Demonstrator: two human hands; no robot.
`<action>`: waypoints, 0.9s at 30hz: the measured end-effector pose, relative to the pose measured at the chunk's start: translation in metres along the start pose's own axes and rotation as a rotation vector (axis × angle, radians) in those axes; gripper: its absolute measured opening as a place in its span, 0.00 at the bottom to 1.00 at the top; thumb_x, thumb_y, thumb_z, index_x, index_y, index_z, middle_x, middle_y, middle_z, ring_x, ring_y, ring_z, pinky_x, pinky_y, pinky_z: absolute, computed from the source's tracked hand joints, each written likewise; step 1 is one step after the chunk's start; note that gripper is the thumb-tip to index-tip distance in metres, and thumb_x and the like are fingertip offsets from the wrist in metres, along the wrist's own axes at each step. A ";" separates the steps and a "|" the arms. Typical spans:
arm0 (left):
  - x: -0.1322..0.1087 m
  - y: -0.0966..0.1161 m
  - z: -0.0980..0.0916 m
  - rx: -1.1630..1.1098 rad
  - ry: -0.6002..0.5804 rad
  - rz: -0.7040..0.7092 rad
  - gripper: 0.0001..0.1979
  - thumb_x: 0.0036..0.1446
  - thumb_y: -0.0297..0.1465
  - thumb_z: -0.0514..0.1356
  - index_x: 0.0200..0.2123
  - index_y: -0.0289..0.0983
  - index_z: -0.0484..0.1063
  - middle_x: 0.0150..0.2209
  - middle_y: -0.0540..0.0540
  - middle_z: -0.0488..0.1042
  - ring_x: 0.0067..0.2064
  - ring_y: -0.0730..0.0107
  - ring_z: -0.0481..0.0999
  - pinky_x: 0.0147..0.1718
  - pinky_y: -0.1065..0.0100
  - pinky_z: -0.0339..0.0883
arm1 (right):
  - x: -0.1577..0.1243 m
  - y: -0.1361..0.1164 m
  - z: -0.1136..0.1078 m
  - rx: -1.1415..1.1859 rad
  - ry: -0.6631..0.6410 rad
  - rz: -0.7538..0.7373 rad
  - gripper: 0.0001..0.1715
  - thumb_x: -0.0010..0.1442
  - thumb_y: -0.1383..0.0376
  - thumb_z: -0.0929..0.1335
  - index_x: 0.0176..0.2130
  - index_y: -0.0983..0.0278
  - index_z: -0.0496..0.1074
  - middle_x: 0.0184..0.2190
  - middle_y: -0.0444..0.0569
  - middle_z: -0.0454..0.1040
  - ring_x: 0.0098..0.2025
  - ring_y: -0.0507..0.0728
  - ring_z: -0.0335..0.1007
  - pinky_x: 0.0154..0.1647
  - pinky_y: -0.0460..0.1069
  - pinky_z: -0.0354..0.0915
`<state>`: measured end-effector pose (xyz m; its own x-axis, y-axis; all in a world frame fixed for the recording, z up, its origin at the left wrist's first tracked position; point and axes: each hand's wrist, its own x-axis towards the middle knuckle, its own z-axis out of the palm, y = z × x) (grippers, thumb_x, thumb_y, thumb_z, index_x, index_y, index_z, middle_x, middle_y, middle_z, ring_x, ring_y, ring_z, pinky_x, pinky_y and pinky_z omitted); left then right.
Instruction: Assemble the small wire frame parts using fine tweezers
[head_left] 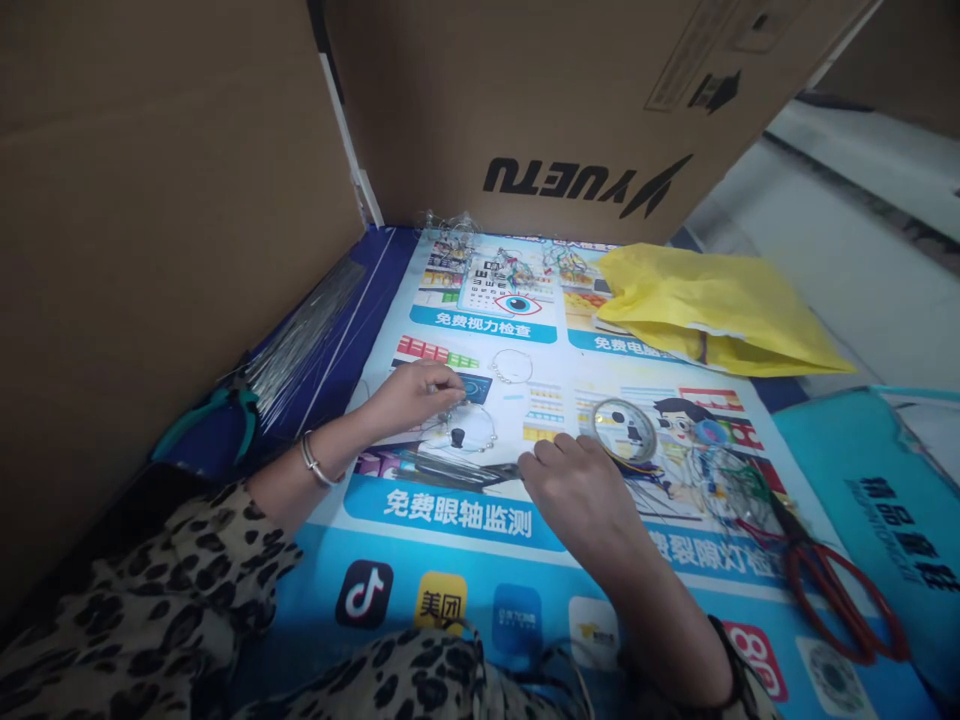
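Note:
My left hand is closed in a pinch, its fingertips at the upper edge of a thin loop with small clear beads, a beaded bracelet. My right hand is curled, thumb and fingers pressed together; whatever lies between them is too small or hidden to make out. Close by its fingertips end several thin metal wires, lying in a bundle on the printed sheet below both hands. A second beaded bracelet rests flat farther back. Right of the hands sits a round ring-shaped roll, apparently clear.
Red-handled scissors lie at the right beside tangled threads. A yellow bag lies behind. Teal-handled pliers and long wires are at left. Cardboard walls rise at the back and left, with more tangled strands before them.

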<state>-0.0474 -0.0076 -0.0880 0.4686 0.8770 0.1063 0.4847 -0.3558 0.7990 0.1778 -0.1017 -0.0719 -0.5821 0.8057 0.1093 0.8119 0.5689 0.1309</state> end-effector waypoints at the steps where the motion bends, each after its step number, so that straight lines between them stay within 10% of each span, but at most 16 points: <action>1: 0.001 0.003 -0.003 0.062 -0.012 0.040 0.08 0.53 0.32 0.56 0.29 0.35 0.73 0.30 0.48 0.73 0.34 0.71 0.69 0.37 0.69 0.60 | 0.000 0.000 0.000 -0.001 -0.005 -0.003 0.09 0.49 0.76 0.64 0.24 0.64 0.67 0.23 0.48 0.67 0.29 0.55 0.58 0.29 0.51 0.44; 15: -0.011 0.029 -0.008 0.429 -0.459 0.212 0.08 0.54 0.32 0.55 0.31 0.38 0.73 0.29 0.48 0.72 0.34 0.70 0.69 0.34 0.70 0.58 | 0.004 -0.019 -0.012 -0.088 -0.069 0.079 0.08 0.49 0.76 0.63 0.26 0.65 0.68 0.25 0.52 0.68 0.32 0.57 0.60 0.30 0.52 0.48; 27: -0.008 0.026 -0.014 0.496 -0.482 0.200 0.12 0.58 0.31 0.50 0.31 0.37 0.72 0.30 0.48 0.70 0.34 0.71 0.68 0.34 0.71 0.58 | 0.001 -0.014 -0.013 -0.053 -0.093 0.063 0.08 0.48 0.76 0.64 0.26 0.64 0.67 0.24 0.49 0.68 0.30 0.56 0.60 0.29 0.51 0.46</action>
<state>-0.0487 -0.0198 -0.0598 0.8019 0.5805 -0.1416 0.5802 -0.6998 0.4168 0.1653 -0.1113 -0.0608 -0.5214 0.8529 0.0277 0.8421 0.5090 0.1784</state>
